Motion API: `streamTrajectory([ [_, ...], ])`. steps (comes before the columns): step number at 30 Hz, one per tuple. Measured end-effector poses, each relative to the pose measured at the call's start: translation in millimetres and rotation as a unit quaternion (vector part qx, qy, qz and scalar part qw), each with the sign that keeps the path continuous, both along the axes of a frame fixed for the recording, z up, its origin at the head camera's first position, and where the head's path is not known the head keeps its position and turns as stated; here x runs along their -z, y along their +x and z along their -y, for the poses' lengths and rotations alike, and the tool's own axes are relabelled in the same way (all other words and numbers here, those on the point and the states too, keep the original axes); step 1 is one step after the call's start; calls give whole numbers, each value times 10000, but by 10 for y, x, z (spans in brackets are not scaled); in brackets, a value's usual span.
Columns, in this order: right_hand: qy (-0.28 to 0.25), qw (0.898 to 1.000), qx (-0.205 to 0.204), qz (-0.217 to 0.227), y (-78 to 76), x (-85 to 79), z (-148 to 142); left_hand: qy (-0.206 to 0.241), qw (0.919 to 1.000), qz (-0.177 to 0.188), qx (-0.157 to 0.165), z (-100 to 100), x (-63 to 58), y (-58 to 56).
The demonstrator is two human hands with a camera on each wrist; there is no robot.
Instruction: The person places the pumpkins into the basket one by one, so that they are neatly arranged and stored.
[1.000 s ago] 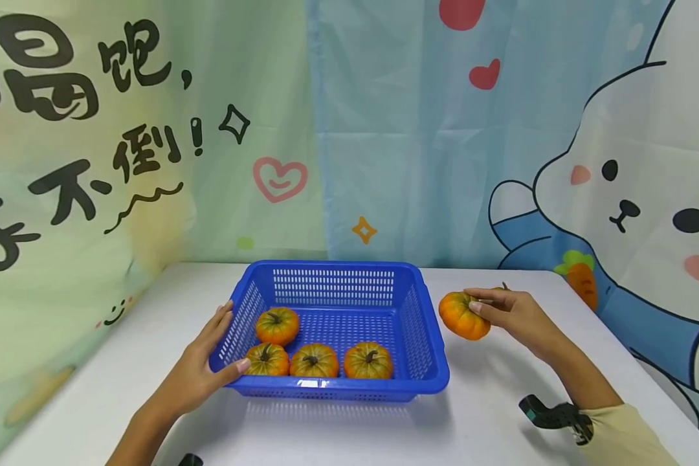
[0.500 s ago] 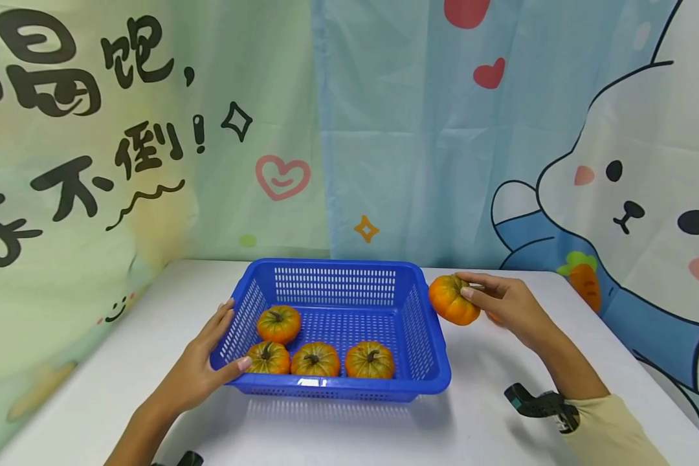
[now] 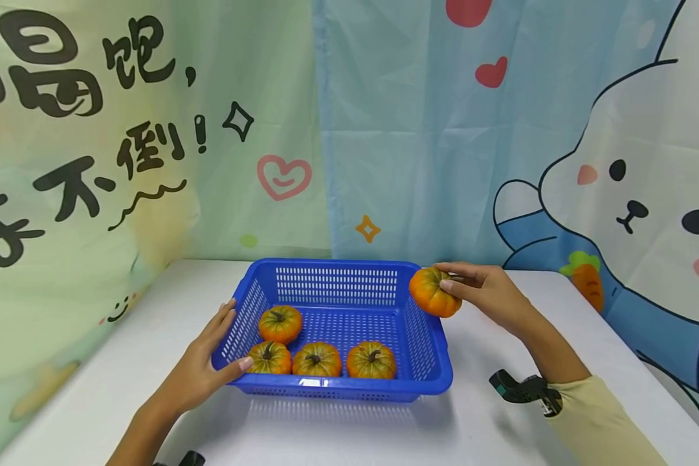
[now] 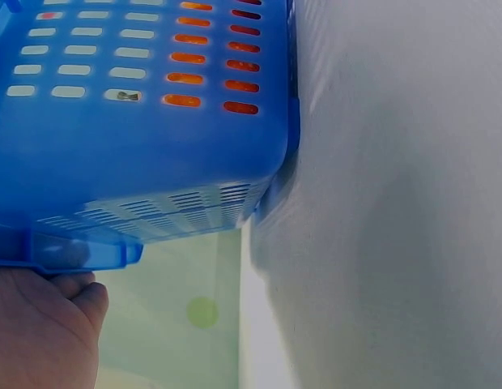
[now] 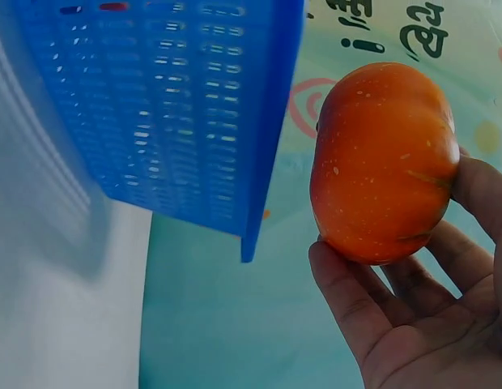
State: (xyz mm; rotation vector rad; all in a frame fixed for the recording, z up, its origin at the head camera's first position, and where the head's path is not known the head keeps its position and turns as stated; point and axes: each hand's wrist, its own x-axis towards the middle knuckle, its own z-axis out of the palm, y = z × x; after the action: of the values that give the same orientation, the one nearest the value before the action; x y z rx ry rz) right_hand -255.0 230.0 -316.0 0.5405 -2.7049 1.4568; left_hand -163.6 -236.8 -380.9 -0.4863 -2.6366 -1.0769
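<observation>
My right hand [image 3: 489,291] pinches a small orange pumpkin [image 3: 431,294] between thumb and fingers, above the right rim of the blue plastic basket [image 3: 349,383]. In the right wrist view, the pumpkin [image 5: 385,162] hangs apart from the basket wall [image 5: 182,121], with fingertips around its side. My left hand [image 3: 200,366] holds the basket's front left corner, thumb over the front rim and fingers along the left side. Inside the basket, one pumpkin [image 3: 280,324] sits behind a front row of pumpkins [image 3: 317,360], [image 3: 371,360] and a partly hidden pumpkin [image 3: 271,358] near my left thumb.
The basket stands on a white table [image 3: 349,433]. Behind it hangs a printed curtain [image 3: 378,142] with writing and a cartoon animal. A black device [image 3: 527,390] is strapped to my right wrist beside a pale sleeve [image 3: 600,421].
My right hand has carried the pumpkin left and slightly up, from beside the basket to over its right rim. My left hand and the basket have stayed put.
</observation>
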Motion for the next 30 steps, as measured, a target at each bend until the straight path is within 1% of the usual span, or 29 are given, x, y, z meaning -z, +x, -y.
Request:
streamTrajectory([
  [2,-52,9999,-122,-15,-14,-29,28,13,10000,-10,16,-1,1,4],
  [6,-337,9987,-381,47,-36,-88,87,31,10000,-17,30,0,-1,14],
  [10,-487,9976,-420,239,-51,-147,141,20,10000,-8,18,-5,-6,19],
  [13,-407,9980,-373,314,-59,-207,175,-2,10000,-9,4,-9,-6,17],
  [19,-140,9988,-440,149,-107,-309,258,4,10000,23,-9,-13,0,6],
  [25,-137,9982,-564,180,-164,-336,340,21,10000,-64,47,-8,-13,1],
  [30,-189,9970,-751,44,-221,-366,411,13,10000,-56,39,2,-2,2],
])
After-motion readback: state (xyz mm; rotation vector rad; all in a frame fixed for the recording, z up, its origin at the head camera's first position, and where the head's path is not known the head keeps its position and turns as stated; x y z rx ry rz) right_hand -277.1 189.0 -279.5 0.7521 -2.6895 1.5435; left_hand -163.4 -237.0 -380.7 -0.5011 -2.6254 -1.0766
